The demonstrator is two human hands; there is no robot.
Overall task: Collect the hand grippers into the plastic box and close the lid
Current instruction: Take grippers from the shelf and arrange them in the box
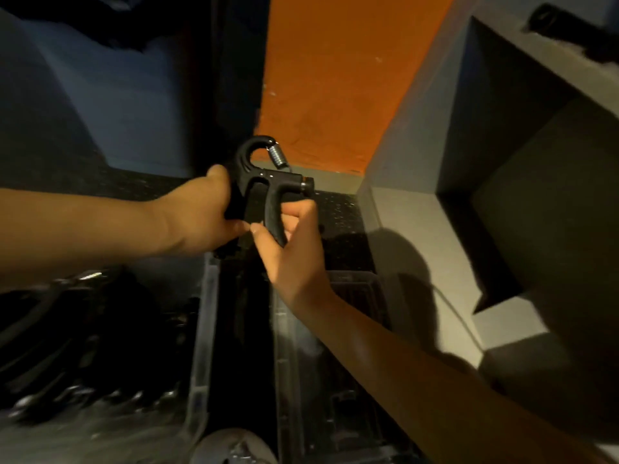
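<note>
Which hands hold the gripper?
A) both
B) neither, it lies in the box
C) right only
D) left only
A: the left hand grips one handle of the gripper and the right hand grips the other.

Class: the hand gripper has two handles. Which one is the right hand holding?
On the hand gripper, the handle below the metal knob; the right hand curls round it. The left hand grips the other, under the hook.

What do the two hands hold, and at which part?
Both hold one black hand gripper: the left hand grips one handle, the right hand grips the other handle.
</note>
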